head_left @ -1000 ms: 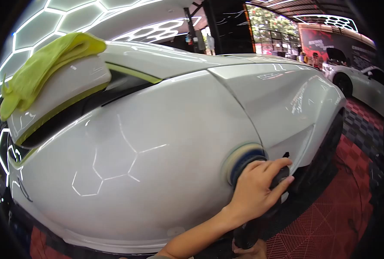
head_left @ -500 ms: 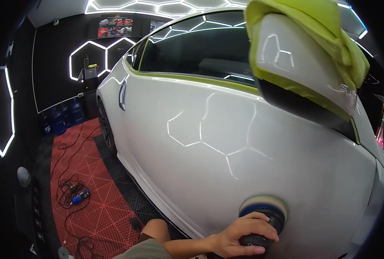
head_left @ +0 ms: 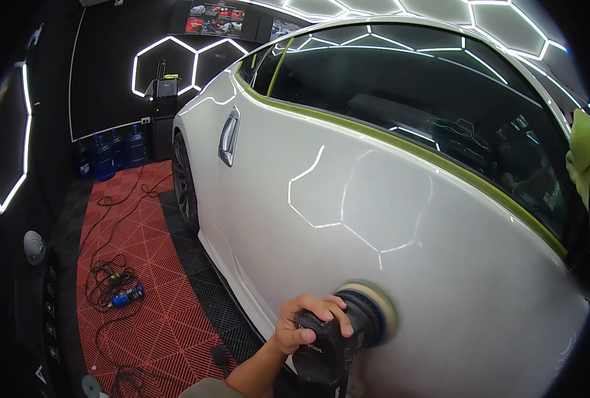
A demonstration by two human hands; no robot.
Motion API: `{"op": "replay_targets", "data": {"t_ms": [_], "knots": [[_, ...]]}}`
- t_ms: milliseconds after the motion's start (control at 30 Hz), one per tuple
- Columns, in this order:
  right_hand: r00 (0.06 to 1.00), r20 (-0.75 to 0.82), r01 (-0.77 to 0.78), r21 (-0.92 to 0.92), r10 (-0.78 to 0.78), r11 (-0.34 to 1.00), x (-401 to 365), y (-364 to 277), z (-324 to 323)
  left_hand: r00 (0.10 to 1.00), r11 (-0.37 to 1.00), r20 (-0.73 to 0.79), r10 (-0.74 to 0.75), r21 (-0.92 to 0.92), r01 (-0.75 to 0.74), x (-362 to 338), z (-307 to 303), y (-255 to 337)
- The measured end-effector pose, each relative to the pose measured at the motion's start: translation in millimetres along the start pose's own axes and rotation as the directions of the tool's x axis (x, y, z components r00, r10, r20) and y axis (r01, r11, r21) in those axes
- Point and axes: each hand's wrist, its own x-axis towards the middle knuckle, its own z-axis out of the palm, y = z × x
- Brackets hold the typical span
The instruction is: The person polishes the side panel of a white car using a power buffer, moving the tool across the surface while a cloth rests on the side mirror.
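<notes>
My left hand is closed over the head of a black polisher, fingers wrapped across its top. The polisher's round pad, pale with a dark blue backing, rests against the white car door; its edge looks blurred. Below the hand, the tool's body runs out of the bottom of the view. My right hand does not show. Yellow-green masking tape lines the lower edge of the dark side window. At the right edge, a yellow-green cloth is partly visible.
Cables lie tangled on the red floor tiles, beside a blue power tool or bottle-like object. Large blue water bottles stand by the back wall. A rear wheel and the silver door handle are farther along the car.
My left hand and the polisher have moved left along the door, and the tool has tilted. The view has shifted right, so the cloth-covered mirror is nearly out of sight.
</notes>
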Motion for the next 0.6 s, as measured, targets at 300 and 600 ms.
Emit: {"op": "replay_targets", "data": {"t_ms": [300,600], "knots": [[0.987,-0.002,0.162,-0.023,-0.162,0.986,68,-122,80,0.984,0.984,-0.131,0.116,0.147,-0.097,18,-130,40],[0.994,0.109,0.022,-0.090,-0.013,0.996,106,-186,111,0.973,0.992,-0.200,0.112,0.083,-0.097,75,-178,72]]}}
